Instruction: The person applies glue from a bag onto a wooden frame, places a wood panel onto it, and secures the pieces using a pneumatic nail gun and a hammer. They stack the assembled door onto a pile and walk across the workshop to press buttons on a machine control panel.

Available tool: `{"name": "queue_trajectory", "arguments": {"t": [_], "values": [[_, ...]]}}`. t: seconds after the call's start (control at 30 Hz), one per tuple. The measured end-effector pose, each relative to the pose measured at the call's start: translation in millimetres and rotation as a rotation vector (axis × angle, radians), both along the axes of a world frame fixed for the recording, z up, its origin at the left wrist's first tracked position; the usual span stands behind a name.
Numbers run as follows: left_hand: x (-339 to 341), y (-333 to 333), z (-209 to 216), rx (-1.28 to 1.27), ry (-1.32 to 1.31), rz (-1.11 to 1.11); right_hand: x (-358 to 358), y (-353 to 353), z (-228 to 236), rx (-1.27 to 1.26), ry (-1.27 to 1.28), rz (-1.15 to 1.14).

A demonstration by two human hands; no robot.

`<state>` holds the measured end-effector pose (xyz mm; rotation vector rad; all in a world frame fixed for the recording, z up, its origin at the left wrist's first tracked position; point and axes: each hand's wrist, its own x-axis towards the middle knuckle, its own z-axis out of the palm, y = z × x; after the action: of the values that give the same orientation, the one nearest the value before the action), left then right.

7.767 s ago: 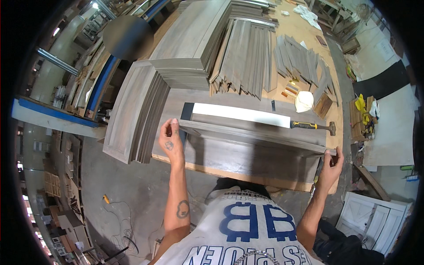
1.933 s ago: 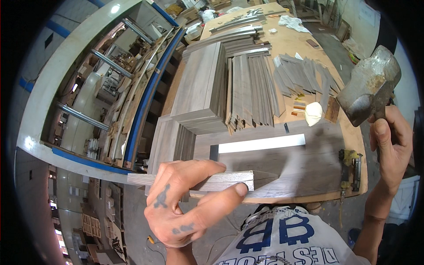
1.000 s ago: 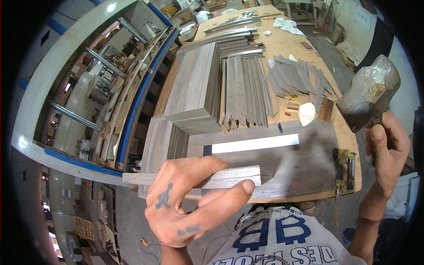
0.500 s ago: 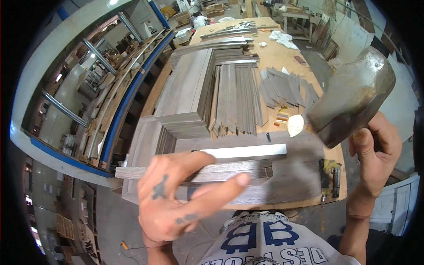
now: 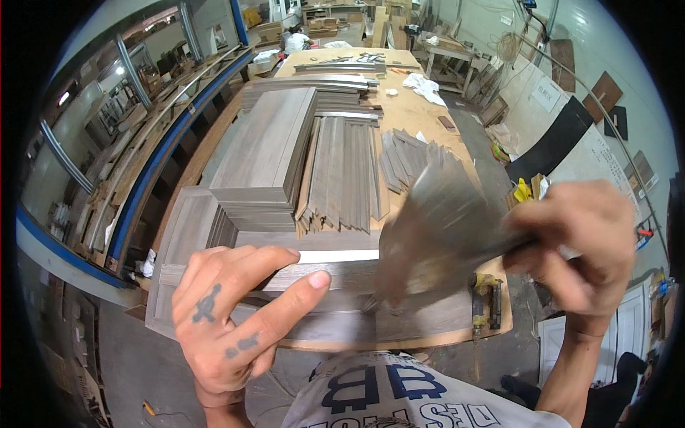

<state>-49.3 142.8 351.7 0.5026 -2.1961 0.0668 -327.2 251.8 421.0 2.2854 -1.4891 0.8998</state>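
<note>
My left hand [image 5: 232, 314] is closed round a grey wood-grain strip [image 5: 347, 277], the index finger over its top and the thumb along its near side. Just behind that lies a white strip [image 5: 339, 255]. My right hand [image 5: 574, 250] grips the handle of a dark mallet [image 5: 435, 228], whose blocky head is smeared by motion. The head covers the right end of the grey strip; I cannot tell whether they touch. Below these lies a wide grey panel [image 5: 428, 319] at the near end of the bench.
A tall stack of grey panels [image 5: 264, 143] stands behind my left hand. Several narrow slats [image 5: 342, 171] lie to its right. A yellow-and-black tool [image 5: 486, 303] rests at the bench's near right corner. Along the left runs a blue-edged machine frame [image 5: 153, 189]. A white cloth [image 5: 422, 87] lies farther back.
The mallet has swung down and left from its raised place, over the right end of the grey strip. My left hand keeps its hold on the strip. The whole view has shifted.
</note>
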Motion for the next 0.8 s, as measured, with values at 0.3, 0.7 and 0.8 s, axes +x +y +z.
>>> {"name": "queue_trajectory", "arguments": {"t": [0.3,0.7,0.8], "values": [[-2,-24,-8,-0.093,-0.032,-0.112,9,1,-5,0.029,0.038,-0.209],[-6,-28,-7,-0.104,-0.047,-0.148,11,-9,-1,0.073,0.163,-0.158],[-6,-23,-4,-0.061,-0.017,-0.06,9,-11,-3,-0.018,0.112,-0.176]]}}
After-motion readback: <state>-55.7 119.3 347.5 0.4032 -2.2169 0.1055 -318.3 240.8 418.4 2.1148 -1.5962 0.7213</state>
